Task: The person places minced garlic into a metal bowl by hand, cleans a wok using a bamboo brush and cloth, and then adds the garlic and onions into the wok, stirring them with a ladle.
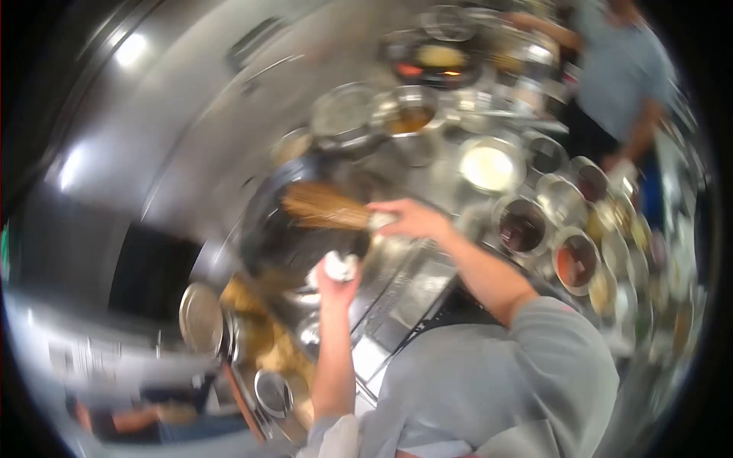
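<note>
My right hand (416,218) is closed around the pale handle end of a bamboo wok brush (324,208). The brush's bristles fan out to the left, over the dark wok (279,237). At the wok's near rim, my left hand (337,288) is wrapped round a bunched white cloth (340,267). Motion blur hides whether the bristles touch the metal, and the cloth covers whatever rim or handle lies beneath it.
Pots (341,114) line the back of the range. A burner pan (441,57) glows orange beneath. Seasoning containers (576,261) crowd the right side, and a co-worker (622,76) stands beyond them. Lower left lies a long-handled ladle or strainer (202,317).
</note>
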Tool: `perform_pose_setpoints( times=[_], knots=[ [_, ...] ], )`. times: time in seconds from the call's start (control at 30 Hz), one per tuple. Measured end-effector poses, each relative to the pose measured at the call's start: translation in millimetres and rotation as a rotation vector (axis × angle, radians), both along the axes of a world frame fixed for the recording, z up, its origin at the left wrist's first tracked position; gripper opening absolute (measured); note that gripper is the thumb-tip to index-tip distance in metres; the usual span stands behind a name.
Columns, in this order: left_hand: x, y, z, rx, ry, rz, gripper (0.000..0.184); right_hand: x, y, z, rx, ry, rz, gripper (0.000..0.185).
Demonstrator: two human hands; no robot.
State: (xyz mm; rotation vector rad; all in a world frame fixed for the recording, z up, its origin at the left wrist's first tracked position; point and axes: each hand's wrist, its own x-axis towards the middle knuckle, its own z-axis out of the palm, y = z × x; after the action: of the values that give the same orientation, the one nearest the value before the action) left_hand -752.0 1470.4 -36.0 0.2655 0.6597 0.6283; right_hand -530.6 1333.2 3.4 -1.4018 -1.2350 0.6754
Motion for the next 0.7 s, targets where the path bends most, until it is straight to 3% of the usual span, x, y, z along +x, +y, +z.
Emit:
perform_pose_setpoints(
  times=[0.03,0.1,0.13,0.27,0.3,0.33,0.4,0.53,0.57,0.7],
  knots=[
    [-1,11,-15,-0.026,-0.031,-0.049,0.024,-17,-24,13,-0.092,0.151,-0.039,0.066],
    [5,30,-41,0.049,-0.002,-0.048,0.025,-30,-24,-37,0.053,0.041,-0.085,0.073],
    [8,34,-42,0.115,0.113,-0.055,0.028,-40,-36,-31,-0.035,0.094,-0.092,0.07],
    [-7,70,-76,0.248,0.147,-0.001,0.029,-67,-74,-26,-0.15,0.132,-0.098,0.069],
    [-19,72,-75,0.256,0.224,0.065,0.028,-75,-83,-32,-0.08,0.098,-0.139,0.069],
    [-24,73,-71,0.267,0.292,0.125,0.027,-85,-109,-5,-0.193,0.166,-0.149,0.069],
    [-43,68,-61,0.359,0.332,0.065,0.026,-96,-113,-36,-0.078,0.112,-0.187,0.07],
    [-59,86,-66,0.45,0.442,0.038,0.026,-96,-148,-38,-0.171,0.141,-0.251,0.072],
    [-50,36,-29,0.496,0.532,0.098,0.026,-93,-160,-29,-0.198,0.177,-0.247,0.073],
    [-54,46,-43,0.644,0.547,0.145,0.02,-72,-156,-49,-0.162,0.11,-0.345,0.073]
  ],
)
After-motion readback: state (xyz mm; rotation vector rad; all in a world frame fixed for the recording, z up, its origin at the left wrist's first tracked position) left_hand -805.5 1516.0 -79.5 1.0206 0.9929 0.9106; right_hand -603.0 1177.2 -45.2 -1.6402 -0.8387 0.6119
